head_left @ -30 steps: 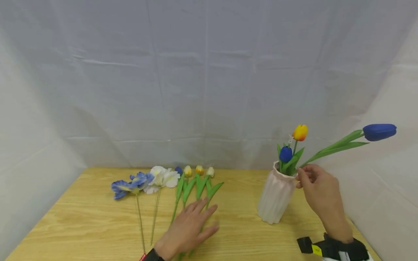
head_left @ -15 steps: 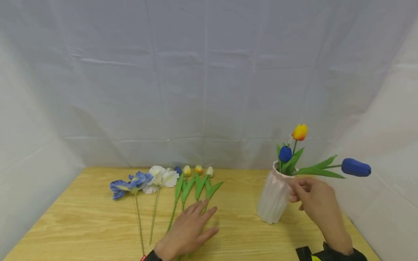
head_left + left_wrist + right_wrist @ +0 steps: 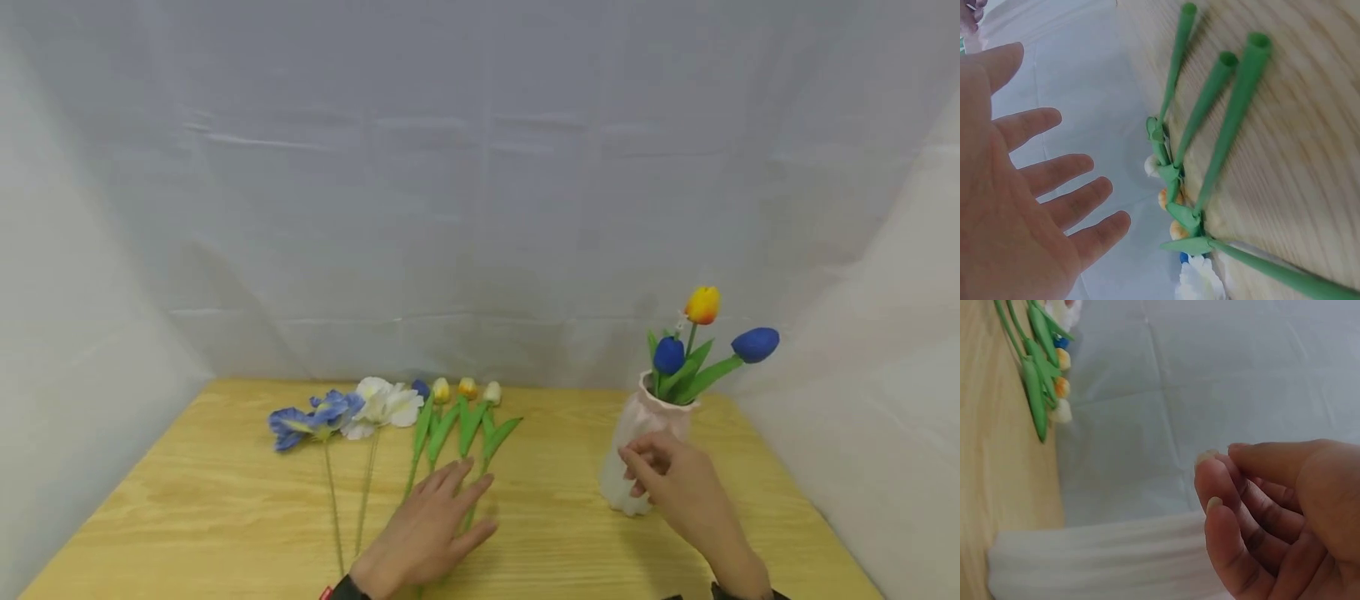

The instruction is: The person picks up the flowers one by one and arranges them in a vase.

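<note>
A pale fluted vase [image 3: 643, 417] stands at the right of the table. From it rise an orange-yellow tulip [image 3: 702, 306] and two blue tulips, one upright [image 3: 669, 356] and one leaning right [image 3: 756, 344]. My right hand [image 3: 678, 483] is in front of the vase, fingers loosely curled; the right wrist view shows nothing between thumb and fingertips. My left hand [image 3: 431, 529] is spread over the stems of several tulips lying on the table, among them a white tulip [image 3: 492, 393]. In the left wrist view its fingers stand apart from the green stems [image 3: 1235, 119].
Left of the tulips lie white flowers [image 3: 382, 406] and blue-purple flowers [image 3: 315, 419] with thin stems, on the wooden table [image 3: 202, 492]. A grey-white sheet [image 3: 480, 208] hangs behind the table, and pale sheets flank both sides.
My right hand has let go of the leaning blue tulip and moved down and left in front of the vase. That tulip now stands steeper in the vase. My left hand has stayed nearly still.
</note>
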A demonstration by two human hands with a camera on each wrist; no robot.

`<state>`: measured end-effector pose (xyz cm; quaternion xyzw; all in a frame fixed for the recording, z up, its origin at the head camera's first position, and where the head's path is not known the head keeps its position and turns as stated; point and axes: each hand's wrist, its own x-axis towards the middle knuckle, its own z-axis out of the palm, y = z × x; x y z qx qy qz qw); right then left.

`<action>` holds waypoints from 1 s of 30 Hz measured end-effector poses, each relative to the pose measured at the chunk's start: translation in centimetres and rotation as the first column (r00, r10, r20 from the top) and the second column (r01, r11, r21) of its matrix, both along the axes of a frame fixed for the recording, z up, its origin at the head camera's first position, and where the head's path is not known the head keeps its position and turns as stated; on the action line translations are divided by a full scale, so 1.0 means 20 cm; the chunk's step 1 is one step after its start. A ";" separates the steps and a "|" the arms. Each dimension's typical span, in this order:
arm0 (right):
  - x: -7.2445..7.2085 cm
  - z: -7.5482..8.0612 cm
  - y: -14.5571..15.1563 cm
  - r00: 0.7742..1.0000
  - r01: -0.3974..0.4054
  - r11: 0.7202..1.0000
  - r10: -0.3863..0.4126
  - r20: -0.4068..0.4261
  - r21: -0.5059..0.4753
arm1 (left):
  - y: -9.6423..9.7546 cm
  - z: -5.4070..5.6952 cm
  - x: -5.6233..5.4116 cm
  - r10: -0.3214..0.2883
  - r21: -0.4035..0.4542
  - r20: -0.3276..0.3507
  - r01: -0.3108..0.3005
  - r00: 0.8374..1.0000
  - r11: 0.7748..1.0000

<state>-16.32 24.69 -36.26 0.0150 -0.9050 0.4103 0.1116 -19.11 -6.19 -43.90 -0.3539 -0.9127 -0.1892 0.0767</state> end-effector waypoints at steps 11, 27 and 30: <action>-0.09 -0.20 -0.09 0.981 -0.175 0.982 0.180 0.071 -0.073 | -0.08 -0.02 0.00 0.027 -0.006 0.060 -0.027 0.998 1.000; -0.14 -0.42 -0.30 0.947 -0.263 0.964 0.266 0.180 -0.042 | -0.27 -0.04 0.03 0.114 -0.012 0.122 -0.113 0.986 0.993; -0.15 -0.43 -0.35 0.940 -0.287 0.957 0.289 0.183 -0.038 | -0.31 -0.04 0.04 0.134 -0.010 0.131 -0.134 0.982 0.991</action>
